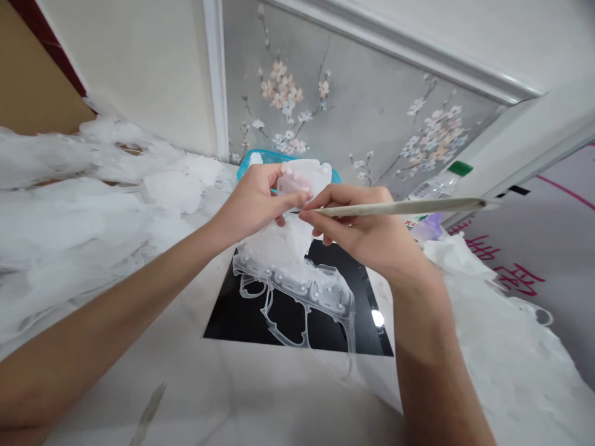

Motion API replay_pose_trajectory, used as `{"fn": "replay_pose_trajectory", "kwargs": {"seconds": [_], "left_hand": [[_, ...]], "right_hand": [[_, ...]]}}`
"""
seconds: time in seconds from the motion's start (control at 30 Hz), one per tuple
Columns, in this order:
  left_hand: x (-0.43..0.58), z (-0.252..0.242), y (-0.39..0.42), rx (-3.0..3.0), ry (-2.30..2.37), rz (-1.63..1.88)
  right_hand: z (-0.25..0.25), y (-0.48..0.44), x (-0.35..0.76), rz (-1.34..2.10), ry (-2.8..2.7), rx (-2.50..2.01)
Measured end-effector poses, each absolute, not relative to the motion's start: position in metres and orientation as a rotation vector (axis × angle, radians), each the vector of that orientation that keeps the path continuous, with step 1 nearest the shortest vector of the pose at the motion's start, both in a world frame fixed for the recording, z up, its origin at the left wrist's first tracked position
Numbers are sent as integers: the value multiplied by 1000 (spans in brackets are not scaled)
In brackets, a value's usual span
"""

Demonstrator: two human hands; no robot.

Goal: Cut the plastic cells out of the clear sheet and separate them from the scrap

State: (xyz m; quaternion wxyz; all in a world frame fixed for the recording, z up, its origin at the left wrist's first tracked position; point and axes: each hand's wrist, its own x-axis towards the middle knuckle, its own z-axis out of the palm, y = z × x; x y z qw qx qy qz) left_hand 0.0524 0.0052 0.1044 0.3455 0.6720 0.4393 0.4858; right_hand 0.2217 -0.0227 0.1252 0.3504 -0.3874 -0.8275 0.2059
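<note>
My left hand (253,201) is closed on a small translucent white moulded piece (309,173) with raised round bumps, its thumb pressed across the lower edge. In a pen-like grip, my right hand (372,232) holds a slender tool with a pale, wrapped-looking handle (409,207). The tool's tip is close to the lower edge of the piece, between the fingers; its exact shape is too small to tell. Below both hands, a joined translucent moulded sheet (302,288) with thin looping strips lies partly over a black mat (227,319).
Heaps of translucent white moulded sheets lie at the left (83,229) and right (502,334). Behind my hands stands a blue basket (251,158) against a flower-patterned panel (372,93). A clear bottle with a green cap (460,168) stands beyond my right hand.
</note>
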Motion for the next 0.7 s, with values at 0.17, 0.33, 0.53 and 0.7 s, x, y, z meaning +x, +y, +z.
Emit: {"fn": "replay_pose_trajectory", "kwargs": {"seconds": [0.17,0.33,0.53,0.7], "left_hand": [[52,100,7,1821,1189,1221],[50,101,8,1862,1187,1211],[48,109,6,1881,1127,1142],[47,109,6,1883,1094,1112]], "right_hand": [[122,-22,213,453,-2237,-1005],[120,-19,212,528,-2215,-979],[128,-21,225,713,-2112,-939],[128,-20,228,730,-2071,-922]]}}
